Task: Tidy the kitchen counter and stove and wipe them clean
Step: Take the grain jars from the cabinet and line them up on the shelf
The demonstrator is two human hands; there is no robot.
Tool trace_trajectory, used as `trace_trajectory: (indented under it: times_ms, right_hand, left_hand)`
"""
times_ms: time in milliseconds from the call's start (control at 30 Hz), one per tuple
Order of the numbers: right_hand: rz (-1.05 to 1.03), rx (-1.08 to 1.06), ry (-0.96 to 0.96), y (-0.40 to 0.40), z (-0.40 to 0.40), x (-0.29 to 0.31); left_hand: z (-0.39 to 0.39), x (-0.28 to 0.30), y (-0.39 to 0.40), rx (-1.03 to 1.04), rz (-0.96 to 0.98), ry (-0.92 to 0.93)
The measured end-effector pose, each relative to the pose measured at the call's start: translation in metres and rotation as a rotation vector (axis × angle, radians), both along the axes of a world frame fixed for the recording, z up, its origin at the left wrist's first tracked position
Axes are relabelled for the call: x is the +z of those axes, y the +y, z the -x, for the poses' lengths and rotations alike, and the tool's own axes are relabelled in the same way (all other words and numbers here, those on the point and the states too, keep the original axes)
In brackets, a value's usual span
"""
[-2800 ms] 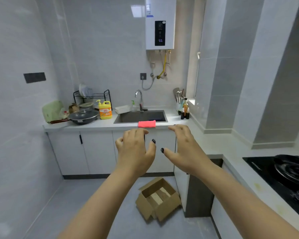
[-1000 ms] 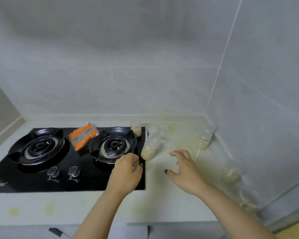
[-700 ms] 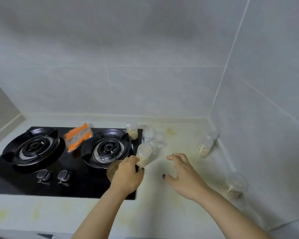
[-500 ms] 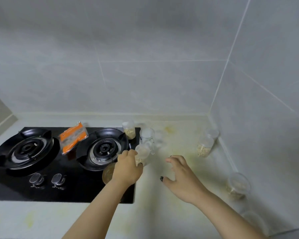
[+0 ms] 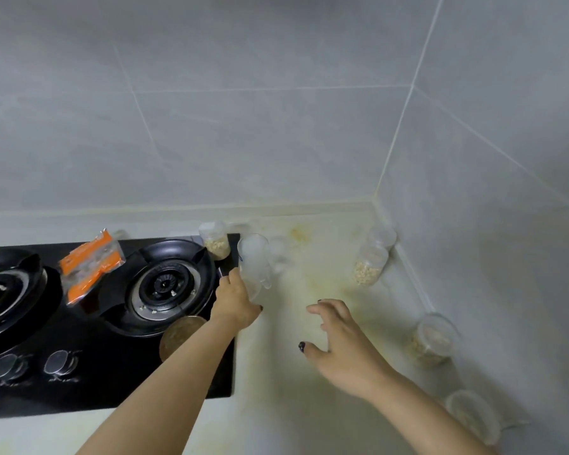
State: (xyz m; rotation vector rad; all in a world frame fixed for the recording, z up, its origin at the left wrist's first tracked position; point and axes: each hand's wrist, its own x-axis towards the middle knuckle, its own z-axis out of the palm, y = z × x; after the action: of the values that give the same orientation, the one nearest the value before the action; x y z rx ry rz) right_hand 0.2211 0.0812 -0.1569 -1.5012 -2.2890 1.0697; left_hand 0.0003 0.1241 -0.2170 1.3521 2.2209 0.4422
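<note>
Tidying step, wiping not yet started. Left hand point(image 5: 235, 298) wrapped round a clear plastic cup point(image 5: 253, 262), grip closed on its lower part, cup just past right edge of gas stove point(image 5: 105, 323), seemingly lifted off worktop point(image 5: 309, 323), contents too blurred to tell. Right hand point(image 5: 342, 346) right of stove, hovering over bare worktop, grip spread, nothing held. Oat-filled cup point(image 5: 216, 241) on back right corner of stove. Orange packet point(image 5: 89, 266) on stove between the two burners. Brownish round lid or dish point(image 5: 179, 333) on front right of stove, partly hidden by left forearm. More lidded containers point(image 5: 370, 262) well right of stove, along side wall. Yellow stains point(image 5: 312, 277) on worktop right of stove. Next, probably: carry cup clear of stove, keep upright to avoid spilling; free right hand could gather remaining cups before any wipe.
</note>
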Motion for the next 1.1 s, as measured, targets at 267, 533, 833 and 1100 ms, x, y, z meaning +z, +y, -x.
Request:
trace_trajectory:
  times_ms: [267, 533, 833, 1100]
  right_hand:
    - [-0.013, 0.023, -0.028, 0.003, 0.003, 0.008]
    - [-0.186, 0.152, -0.068, 0.012, 0.014, 0.045]
    - [-0.452, 0.077, 0.086, 0.013, 0.046, 0.118]
    - [-0.694, 0.021, 0.248, 0.008, 0.063, 0.190]
  left_hand:
    - [-0.006, 0.007, -0.016, 0.022, -0.048, -0.058]
    - [-0.019, 0.072, -0.051, 0.156, -0.339, -0.341]
    - [-0.023, 0.188, -0.073, 0.178, -0.608, -0.686]
    - [-0.016, 0.274, -0.095, 0.011, -0.753, -0.946]
